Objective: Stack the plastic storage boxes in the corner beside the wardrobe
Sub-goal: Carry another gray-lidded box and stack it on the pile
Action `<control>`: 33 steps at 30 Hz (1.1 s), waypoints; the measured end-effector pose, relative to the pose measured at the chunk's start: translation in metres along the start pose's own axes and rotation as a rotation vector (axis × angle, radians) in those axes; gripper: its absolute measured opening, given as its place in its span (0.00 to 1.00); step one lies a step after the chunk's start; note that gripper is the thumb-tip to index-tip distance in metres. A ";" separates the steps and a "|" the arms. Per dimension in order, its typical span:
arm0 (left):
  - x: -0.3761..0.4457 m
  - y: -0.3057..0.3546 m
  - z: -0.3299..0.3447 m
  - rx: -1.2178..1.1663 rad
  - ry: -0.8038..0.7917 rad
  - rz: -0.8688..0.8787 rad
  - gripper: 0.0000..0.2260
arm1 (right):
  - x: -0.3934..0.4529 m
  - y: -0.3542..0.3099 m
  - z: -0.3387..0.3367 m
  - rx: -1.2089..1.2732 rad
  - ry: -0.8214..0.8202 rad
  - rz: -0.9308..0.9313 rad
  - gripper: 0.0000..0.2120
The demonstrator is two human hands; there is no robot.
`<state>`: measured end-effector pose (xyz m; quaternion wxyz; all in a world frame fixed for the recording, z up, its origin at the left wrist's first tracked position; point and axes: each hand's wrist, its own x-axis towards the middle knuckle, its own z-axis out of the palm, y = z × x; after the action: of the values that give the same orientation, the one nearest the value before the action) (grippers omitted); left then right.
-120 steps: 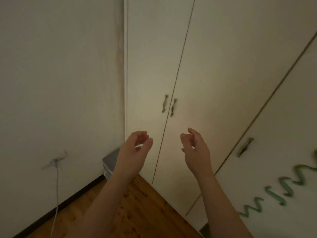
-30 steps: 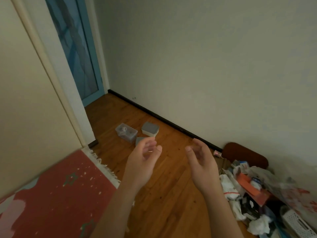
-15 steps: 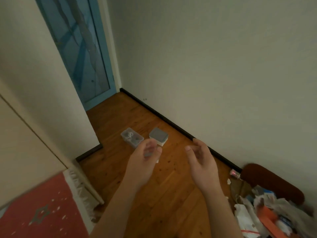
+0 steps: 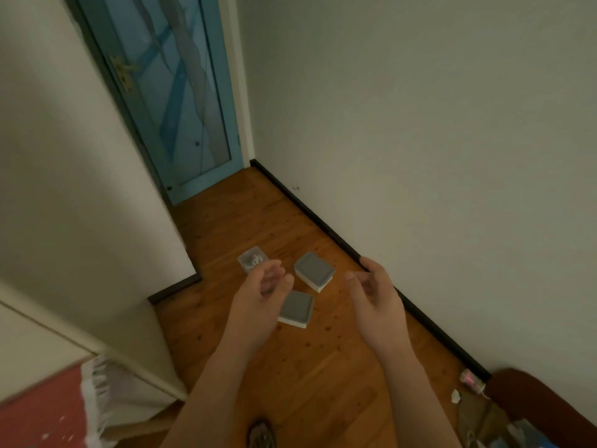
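Grey-lidded plastic boxes lie on the wooden floor (image 4: 323,367) near the skirting of the right-hand wall: two with grey lids, the farther box (image 4: 314,271) and the nearer box (image 4: 296,308), plus one clear box (image 4: 252,259). Count: three boxes, none stacked. My left hand (image 4: 258,302) and right hand (image 4: 376,300) hover above them, fingers loosely curled, holding nothing. I judge the step to be the approach; next, I lower both hands and grip one box.

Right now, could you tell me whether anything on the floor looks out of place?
Yes: three storage boxes lie scattered apart on the wooden floor, each turned differently: a clear box and two grey-lidded boxes. Small litter lies by the skirting.
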<state>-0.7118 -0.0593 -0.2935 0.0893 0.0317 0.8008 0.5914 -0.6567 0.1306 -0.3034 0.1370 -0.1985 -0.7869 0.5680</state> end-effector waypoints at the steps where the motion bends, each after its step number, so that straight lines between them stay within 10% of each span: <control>1: 0.017 -0.003 0.000 0.000 0.009 -0.014 0.16 | 0.017 0.002 0.008 -0.011 -0.015 0.007 0.25; 21: 0.337 -0.061 -0.001 -0.030 -0.077 -0.161 0.16 | 0.298 0.031 0.146 -0.158 -0.034 0.143 0.24; 33: 0.461 -0.212 0.082 0.082 -0.022 -0.264 0.19 | 0.407 0.208 0.195 -0.264 -0.108 0.209 0.26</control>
<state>-1.1377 0.0266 -0.5679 0.1737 -0.0636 0.8205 0.5409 -1.0700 0.2147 -0.5661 0.0075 -0.2645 -0.8359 0.4808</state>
